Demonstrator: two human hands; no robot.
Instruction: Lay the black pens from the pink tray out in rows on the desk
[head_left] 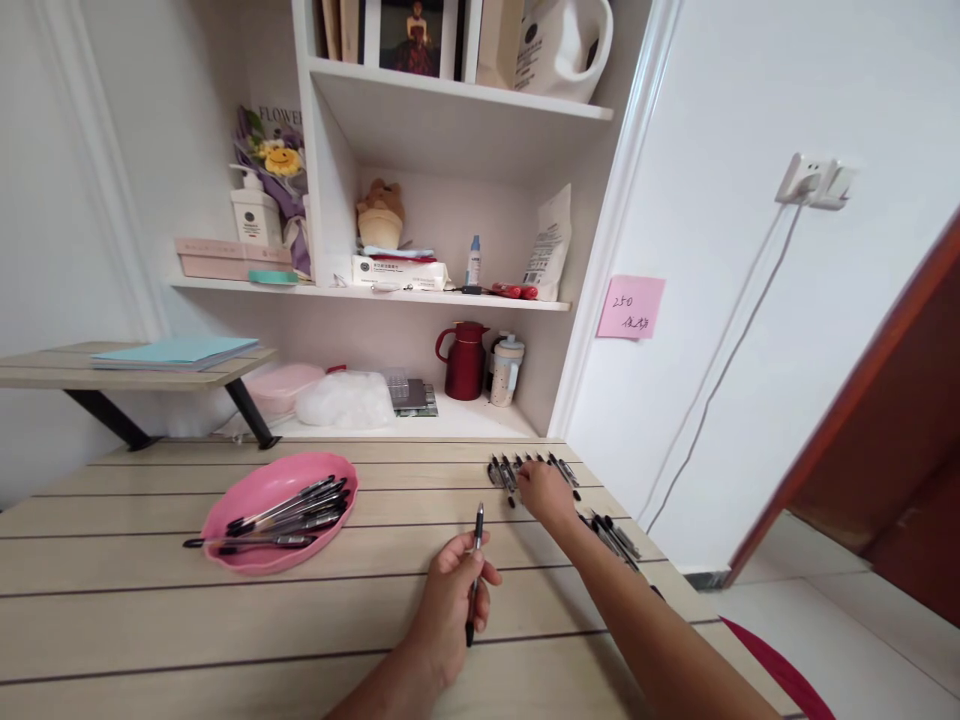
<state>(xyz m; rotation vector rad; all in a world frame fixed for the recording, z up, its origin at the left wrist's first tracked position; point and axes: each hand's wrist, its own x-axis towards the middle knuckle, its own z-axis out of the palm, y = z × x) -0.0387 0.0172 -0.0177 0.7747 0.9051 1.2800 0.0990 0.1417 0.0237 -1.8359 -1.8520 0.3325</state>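
My left hand (455, 590) holds a pen (475, 575) with a clear barrel and dark ends, tip pointing up and away. Farther off and to the right, my right hand (545, 490) has its fingers drawn together at a row of small black pen caps (508, 474); what they pinch is hidden. Beside my right forearm lies a group of black and clear pens (615, 538), partly covered by the arm. To the left, a pink scalloped dish (247, 484) holds several similar pens (300, 512), one poking over its rim.
The slatted wooden table (127, 585) meets a white shelf unit (450, 92) at the back. On the lowest shelf stand a red jug (465, 362) and a pale cup (507, 370). A small raised stand (45, 366) carries blue paper (176, 351) at left.
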